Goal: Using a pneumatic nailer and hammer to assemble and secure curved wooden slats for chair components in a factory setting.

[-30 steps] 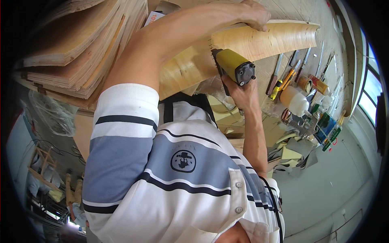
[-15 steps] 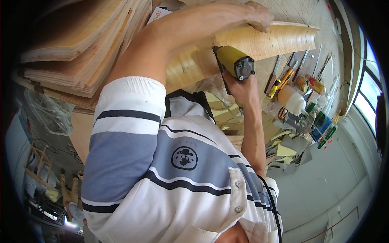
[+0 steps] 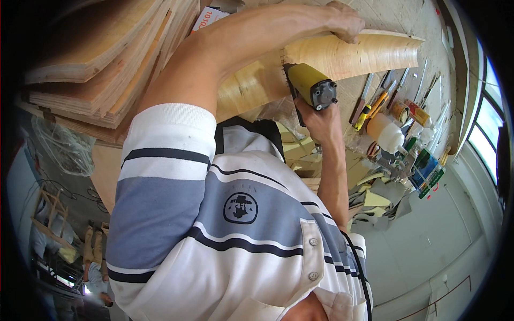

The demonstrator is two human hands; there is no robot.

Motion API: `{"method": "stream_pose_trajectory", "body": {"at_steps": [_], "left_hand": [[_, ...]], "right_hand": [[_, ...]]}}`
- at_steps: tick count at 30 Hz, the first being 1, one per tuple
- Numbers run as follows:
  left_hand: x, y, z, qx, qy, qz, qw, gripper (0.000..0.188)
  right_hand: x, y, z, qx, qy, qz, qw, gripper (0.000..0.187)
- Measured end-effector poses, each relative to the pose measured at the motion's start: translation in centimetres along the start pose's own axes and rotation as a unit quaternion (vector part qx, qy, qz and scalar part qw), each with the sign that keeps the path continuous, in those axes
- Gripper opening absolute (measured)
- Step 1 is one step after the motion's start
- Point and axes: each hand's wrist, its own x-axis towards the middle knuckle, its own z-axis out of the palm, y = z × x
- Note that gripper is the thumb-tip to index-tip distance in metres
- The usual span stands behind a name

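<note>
Left hand (image 3: 346, 22) shifted right, gripping panel (image 3: 377, 53); right hand (image 3: 323, 123) closed round stapler (image 3: 309, 81).

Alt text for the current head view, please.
A person's right hand holds a yellow power tool over a curved plywood sheet, the left hand at its far edge. A plywood stack is at upper left; hand tools and a bottle lie at right.
</note>
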Motion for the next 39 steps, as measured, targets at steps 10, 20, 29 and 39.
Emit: {"method": "stream_pose_trajectory", "body": {"at_steps": [10, 20, 29, 39], "left_hand": [[-0.1, -0.2, 0.4, -0.016, -0.018, 0.03, 0.999, 0.025], [1.3, -0.4, 1.3, -0.028, 0.024, 0.05, 0.998, 0.03], [2.3, -1.5, 0.1, 0.001, -0.125, 0.064, 0.99, 0.053], [1.2, 5.3, -7.5, -0.039, -0.078, 0.013, 0.996, 0.052]], "right_hand": [[-0.7, 0.3, 0.2, 0.027, 0.004, 0.003, 1.0, 0.028], [0.1, 0.2, -0.7, -0.01, -0.015, 0.015, 1.0, 0.029], [-7.6, 2.6, -5.0, 0.226, 0.159, 0.102, 0.956, 0.023], [-16.6, 7.8, -9.1, 0.247, 0.373, 0.068, 0.892, 0.019]]}}
